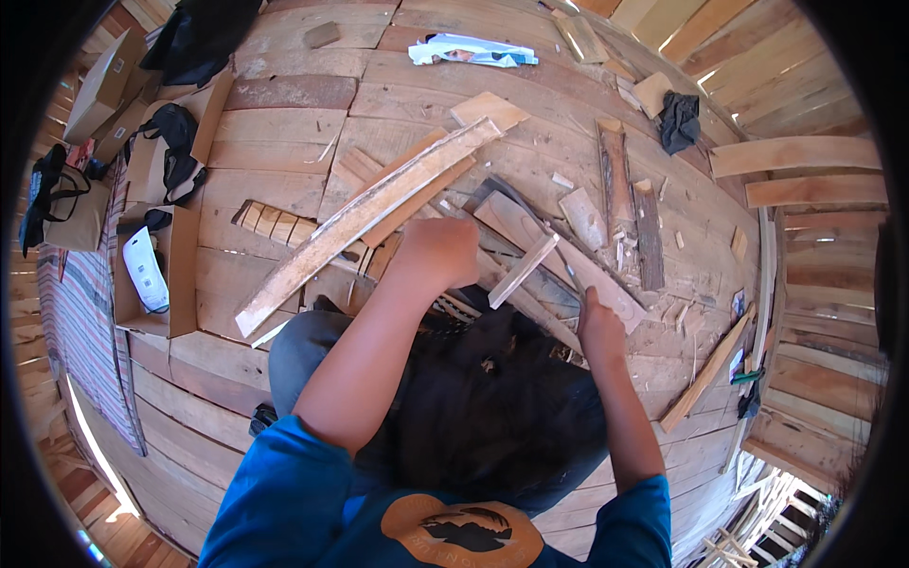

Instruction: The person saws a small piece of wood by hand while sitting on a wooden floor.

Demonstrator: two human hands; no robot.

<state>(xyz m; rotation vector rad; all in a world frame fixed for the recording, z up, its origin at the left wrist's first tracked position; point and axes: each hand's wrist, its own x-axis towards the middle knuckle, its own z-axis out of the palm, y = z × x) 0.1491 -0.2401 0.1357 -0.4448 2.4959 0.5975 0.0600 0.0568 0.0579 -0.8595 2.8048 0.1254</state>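
Observation:
My left hand (443,251) is closed in a fist over the wood in front of my lap. Whatever it grips is hidden beneath it. My right hand (601,327) is wrapped round the end of a slim tool with a narrow, blade-like tip (570,270), pointing away from me. Next to that tip, a short pale wood strip (524,272) lies slantwise across the boards. Beneath them is a wide, smooth board (525,232). A long rough-edged plank (369,227) runs diagonally beyond my left forearm. Dark cloth (492,407) covers my lap.
Bark-edged pieces (617,180) and shavings litter the plank floor on the right. An open cardboard box (180,275) stands on the left by a striped mat (80,303). A white plastic wrapper (472,50) lies at the far side. A loose board (708,369) rests near the right wall.

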